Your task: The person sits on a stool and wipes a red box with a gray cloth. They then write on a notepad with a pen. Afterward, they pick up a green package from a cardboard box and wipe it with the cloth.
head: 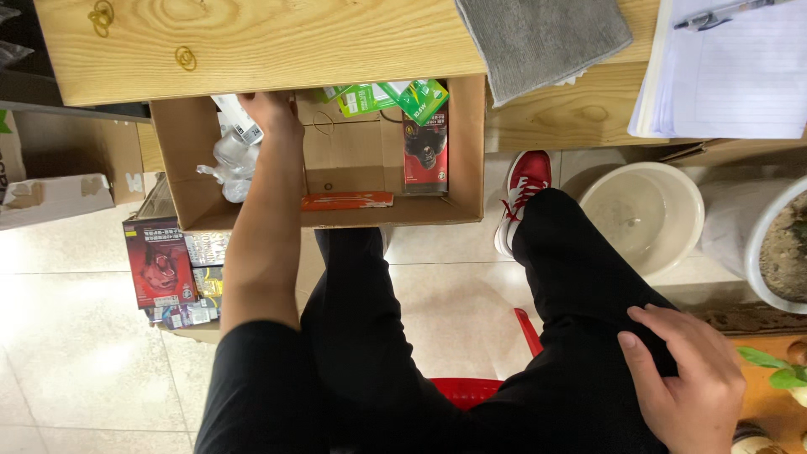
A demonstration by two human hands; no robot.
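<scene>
My left hand (271, 113) reaches into an open cardboard box (471, 151) on the floor under a wooden table edge. Its fingers close on a small white packet (239, 119) at the box's back left, above crumpled clear plastic (229, 166). Inside the box stand a dark red packet (424, 155), green packets (395, 97) at the back and a flat orange packet (347, 200) near the front wall. My right hand (685, 378) rests flat on my right knee, fingers spread over the black trouser leg, holding nothing.
A wooden table (252, 42) carries a grey cloth (542, 38) and papers with a pen (731, 71). A second box of dark red packets (160, 262) sits at left. A beige basin (643, 214), a plant pot (782, 244) and a red stool (471, 388) are near.
</scene>
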